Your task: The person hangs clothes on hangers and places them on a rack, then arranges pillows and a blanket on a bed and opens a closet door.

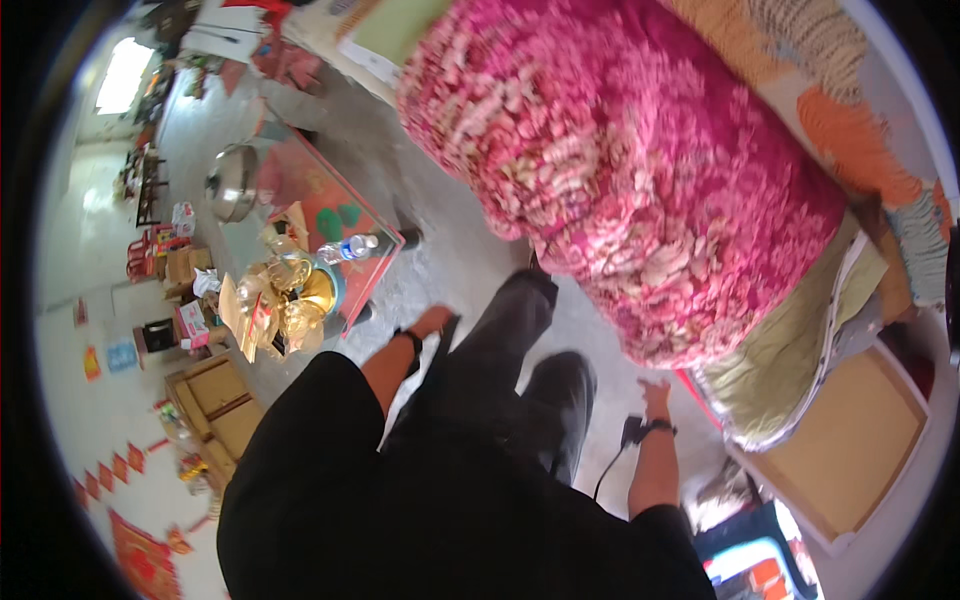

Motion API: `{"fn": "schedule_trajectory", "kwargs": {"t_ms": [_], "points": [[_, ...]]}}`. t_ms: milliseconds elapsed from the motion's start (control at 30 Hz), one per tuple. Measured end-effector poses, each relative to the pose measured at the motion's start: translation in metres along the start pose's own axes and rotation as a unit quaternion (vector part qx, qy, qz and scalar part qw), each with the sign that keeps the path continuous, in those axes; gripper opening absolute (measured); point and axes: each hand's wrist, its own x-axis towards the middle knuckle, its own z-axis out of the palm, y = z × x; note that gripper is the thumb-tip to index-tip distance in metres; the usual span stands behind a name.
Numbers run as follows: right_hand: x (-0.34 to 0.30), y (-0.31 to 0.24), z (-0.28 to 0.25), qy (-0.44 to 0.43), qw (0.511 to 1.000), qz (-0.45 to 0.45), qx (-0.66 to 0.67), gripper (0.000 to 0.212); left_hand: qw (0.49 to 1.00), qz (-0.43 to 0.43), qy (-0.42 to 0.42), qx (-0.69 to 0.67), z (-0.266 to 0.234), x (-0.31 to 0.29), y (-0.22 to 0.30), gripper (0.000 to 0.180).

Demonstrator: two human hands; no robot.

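Note:
A pink and magenta floral quilt (640, 180) lies rumpled over the bed, ahead and to the right of me. Beside its near edge hangs my right hand (655, 395), fingers spread and nothing in them; a black band with a small dark box and a cable is at that wrist. My left hand (434, 320) is next to my leg, near the low table, with a dark band round its wrist. Its fingers are blurred, so I cannot see whether it holds anything. Olive-green bedding (785, 375) shows at the quilt's near end.
To the left stands a low red-edged table (375, 270) with a plastic bottle (348, 249), gold-coloured vessels (308, 300) and a shiny metal pot (232, 183). Grey floor (435, 215) runs between table and bed. A shallow framed panel (845, 440) is at the right, near a dark bag (745, 545).

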Motion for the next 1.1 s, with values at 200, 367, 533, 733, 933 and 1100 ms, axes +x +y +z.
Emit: {"fn": "schedule_trajectory", "kwargs": {"t_ms": [200, 367, 533, 733, 933, 1100], "points": [[0.012, -0.017, 0.026, 0.139, 0.983, 0.068, 0.102, 0.108, 0.742, -0.297, 0.145, -0.584, -0.112, 0.139, 0.068, 0.081], [0.025, 0.017, 0.034, 0.056, 0.998, 0.011, 0.015, 0.087, 0.631, -0.318, 0.148, -0.692, -0.119, 0.216, 0.073, 0.109], [0.038, 0.025, 0.031, -0.01, 0.958, -0.169, -0.23, 0.063, 0.576, -0.252, 0.123, -0.768, -0.083, 0.255, 0.085, 0.103], [0.008, 0.054, 0.027, -0.122, 0.94, 0.02, 0.317, 0.038, 0.515, -0.07, 0.108, -0.848, -0.082, 0.293, 0.098, 0.074], [-0.124, 0.024, -0.06, -0.195, 0.939, 0.195, 0.203, 0.037, 0.506, -0.06, 0.159, -0.846, -0.123, 0.263, 0.085, 0.094], [-0.197, -0.022, -0.138, -0.114, 0.948, 0.227, 0.191, 0.038, 0.452, -0.181, 0.026, -0.873, -0.14, 0.249, 0.048, 0.099]]}}
